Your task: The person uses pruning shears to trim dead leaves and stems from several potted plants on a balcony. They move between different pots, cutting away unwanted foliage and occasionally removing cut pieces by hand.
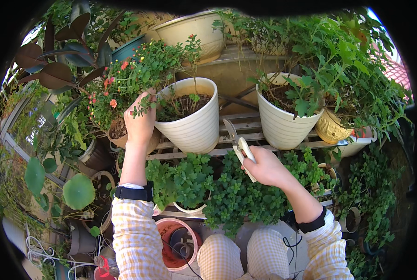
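Observation:
My left hand (141, 117) is raised at the left rim of a white ribbed plant pot (191, 129), its fingers closed around a leafy stem (143, 106) of the plant with small red flowers (113, 103). Some of the fingers are hidden by leaves. That white pot holds soil and short cut-looking stems. In my right hand (264, 166) is a pair of pruning shears (241, 147) with white handles; the blades point up and to the left, between this pot and a second white ribbed pot (288, 117) on the right, and touch no plant.
Both white pots stand on a slatted metal shelf (236, 131). A gold embossed pot (332, 127) is at the right. Dense leafy plants (247, 192) grow below the shelf. A red-brown bucket (166, 260) is on the floor, and a large cream planter (194, 35) stands behind.

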Motion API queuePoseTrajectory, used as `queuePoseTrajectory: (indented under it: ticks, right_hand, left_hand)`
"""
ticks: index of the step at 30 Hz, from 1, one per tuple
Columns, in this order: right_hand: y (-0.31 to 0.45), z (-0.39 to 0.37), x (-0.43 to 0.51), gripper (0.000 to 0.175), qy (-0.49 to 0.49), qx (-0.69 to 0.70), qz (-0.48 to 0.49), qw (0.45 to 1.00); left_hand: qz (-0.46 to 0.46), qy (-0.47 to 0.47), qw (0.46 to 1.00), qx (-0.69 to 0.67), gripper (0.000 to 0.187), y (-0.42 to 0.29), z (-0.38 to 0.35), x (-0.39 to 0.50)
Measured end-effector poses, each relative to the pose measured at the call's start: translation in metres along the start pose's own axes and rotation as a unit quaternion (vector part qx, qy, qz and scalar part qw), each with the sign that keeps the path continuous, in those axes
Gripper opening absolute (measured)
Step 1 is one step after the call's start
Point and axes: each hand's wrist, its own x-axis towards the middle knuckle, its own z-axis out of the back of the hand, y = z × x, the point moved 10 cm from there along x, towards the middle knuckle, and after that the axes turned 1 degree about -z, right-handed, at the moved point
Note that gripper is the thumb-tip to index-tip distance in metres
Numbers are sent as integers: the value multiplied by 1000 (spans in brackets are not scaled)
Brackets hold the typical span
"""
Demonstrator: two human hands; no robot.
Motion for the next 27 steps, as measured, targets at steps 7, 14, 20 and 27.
queuePoseTrajectory:
  ticks: [7,14,20,27]
  right_hand:
    - [-6,2,-3,23,-6,5,-11,1000]
    - [-7,1,-3,24,8,6,-27,1000]
    - [0,-5,-5,25,14,6,-9,1000]
    - [-5,-4,-10,27,9,16,-17,1000]
  left_hand:
    - [-62,6,998,-30,21,-2,1,4]
    - [-43,25,998,-39,22,10,17,13]
    - [337,128,891,-275,21,50,-36,-21]
    - [451,77,714,-529,34,46,-75,-27]
